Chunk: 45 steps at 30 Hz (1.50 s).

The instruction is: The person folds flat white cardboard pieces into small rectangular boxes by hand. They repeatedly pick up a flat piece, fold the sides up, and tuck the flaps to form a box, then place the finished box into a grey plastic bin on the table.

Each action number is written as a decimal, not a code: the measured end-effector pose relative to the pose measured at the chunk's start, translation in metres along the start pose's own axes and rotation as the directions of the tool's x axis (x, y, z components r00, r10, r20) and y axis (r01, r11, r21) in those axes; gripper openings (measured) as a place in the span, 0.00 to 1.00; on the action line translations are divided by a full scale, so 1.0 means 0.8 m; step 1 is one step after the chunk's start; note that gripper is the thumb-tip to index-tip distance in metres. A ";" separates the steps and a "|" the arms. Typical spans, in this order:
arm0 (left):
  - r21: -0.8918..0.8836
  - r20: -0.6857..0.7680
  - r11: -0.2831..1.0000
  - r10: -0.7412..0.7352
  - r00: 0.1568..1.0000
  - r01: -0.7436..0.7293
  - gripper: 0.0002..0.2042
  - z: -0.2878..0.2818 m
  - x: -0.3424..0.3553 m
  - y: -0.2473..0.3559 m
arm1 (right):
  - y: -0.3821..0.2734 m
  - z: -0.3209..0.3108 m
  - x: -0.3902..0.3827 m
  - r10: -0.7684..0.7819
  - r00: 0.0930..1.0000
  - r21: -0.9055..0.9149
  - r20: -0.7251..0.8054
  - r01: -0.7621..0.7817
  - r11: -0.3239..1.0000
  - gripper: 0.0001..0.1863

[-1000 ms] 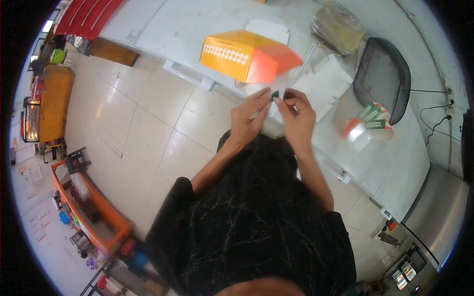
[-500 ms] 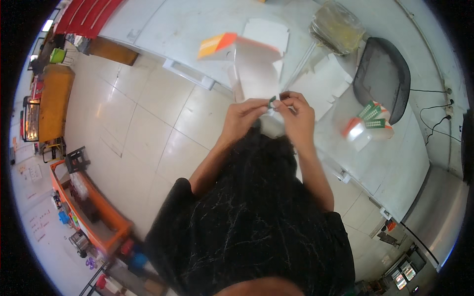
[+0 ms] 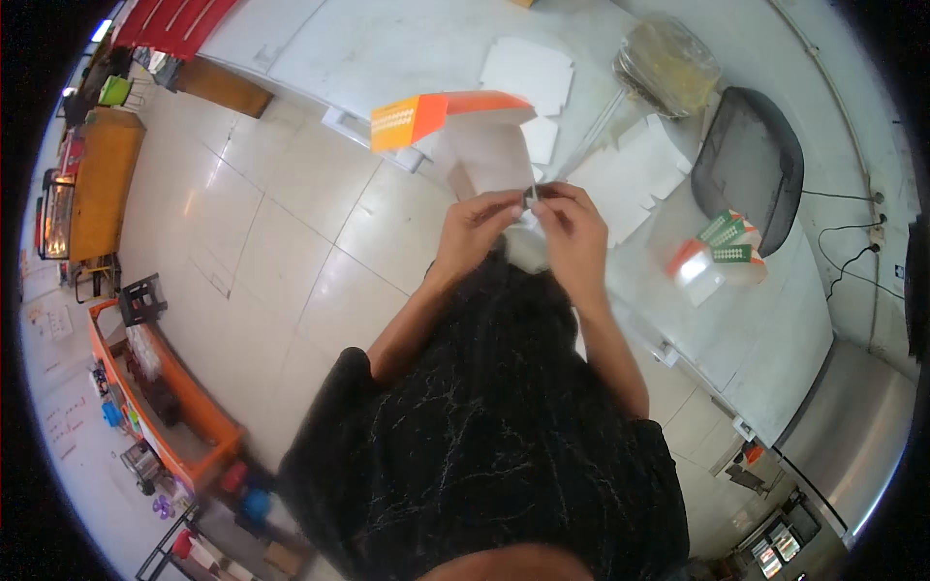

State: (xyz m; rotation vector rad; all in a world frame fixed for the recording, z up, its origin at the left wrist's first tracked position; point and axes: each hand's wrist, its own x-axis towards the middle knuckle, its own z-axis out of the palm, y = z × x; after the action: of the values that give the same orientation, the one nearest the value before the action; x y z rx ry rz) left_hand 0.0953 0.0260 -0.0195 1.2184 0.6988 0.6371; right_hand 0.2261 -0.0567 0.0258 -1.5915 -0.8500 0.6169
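A part-folded cardboard box [image 3: 489,155], white inside with an orange and yellow end panel, hangs in front of me at the table's edge. My left hand [image 3: 470,230] is closed in a pinch on its near end. Beside it, my right hand [image 3: 576,232] pinches the same end, thumb and fingers closed round a small flap. The fingertips of both hands almost meet and hide most of that flap. Beyond the box, flat white card blanks [image 3: 635,179] lie on the table to its right, and another white blank [image 3: 528,73] lies farther back.
The pale table [image 3: 736,334] runs from the far left to the right. Green, orange and white cartons [image 3: 727,254] lie at right by a black chair back [image 3: 751,150]. A plastic-wrapped stack [image 3: 666,66] sits behind. An orange-framed bin [image 3: 165,397] stands at left on the tiled floor.
The box's orange and yellow end has swung down and to the left. Both hands have shifted slightly left, still pinching the near end; the green bit between the fingers has mostly turned out of sight.
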 end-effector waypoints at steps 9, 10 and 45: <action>0.034 0.022 0.999 0.028 0.999 -0.029 0.13 0.005 -0.001 -0.004 | 0.003 0.001 -0.007 0.025 1.000 0.043 -0.004 -0.025 0.999 0.05; 0.039 0.028 0.997 0.061 0.998 -0.062 0.13 0.006 -0.002 -0.002 | 0.007 0.004 -0.008 -0.076 0.997 -0.048 -0.017 0.075 0.996 0.06; 0.872 0.265 0.375 0.183 0.947 -0.316 0.13 0.020 0.021 0.004 | 0.038 -0.027 0.038 0.169 0.983 -0.364 -0.068 -0.182 0.913 0.14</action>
State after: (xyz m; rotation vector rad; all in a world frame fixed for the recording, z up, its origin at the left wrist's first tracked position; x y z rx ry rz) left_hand 0.1186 0.0297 -0.0159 2.4405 0.7770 0.3824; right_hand 0.2665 -0.0474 0.0016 -2.0334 -0.8359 0.5753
